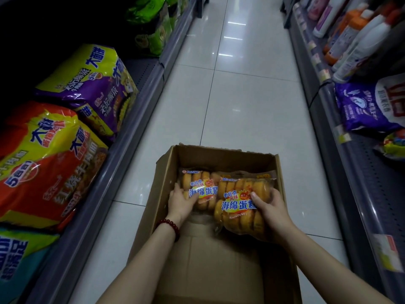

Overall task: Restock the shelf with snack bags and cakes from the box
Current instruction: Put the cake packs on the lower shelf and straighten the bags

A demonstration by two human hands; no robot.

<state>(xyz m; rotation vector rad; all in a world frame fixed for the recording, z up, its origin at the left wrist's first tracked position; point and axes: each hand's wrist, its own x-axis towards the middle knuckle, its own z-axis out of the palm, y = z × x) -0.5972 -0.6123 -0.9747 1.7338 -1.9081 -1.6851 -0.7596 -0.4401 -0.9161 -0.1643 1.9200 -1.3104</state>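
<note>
I have both hands down in the cardboard box (166,172) on the aisle floor. My right hand (271,210) has a firm grip on the nearer sponge cake bag (238,207), thumb across its printed face and fingers around its right edge, and the bag looks tilted up off the box bottom. My left hand (180,201) lies flat on the farther cake bag (197,187), fingers spread over its left end; I cannot tell whether it has closed on it.

To do this well, I judge each bag should be held from beneath or by its ends, not pinched through the film, since soft cakes would crush easily. I would lift the nearer one clear before pulling the one it overlaps.

Whether more bags lie beneath these two is hidden. The open shelf slot meant for the cakes is not in view; only noodle multipacks (50,159) fill the shelf on my left.
</note>
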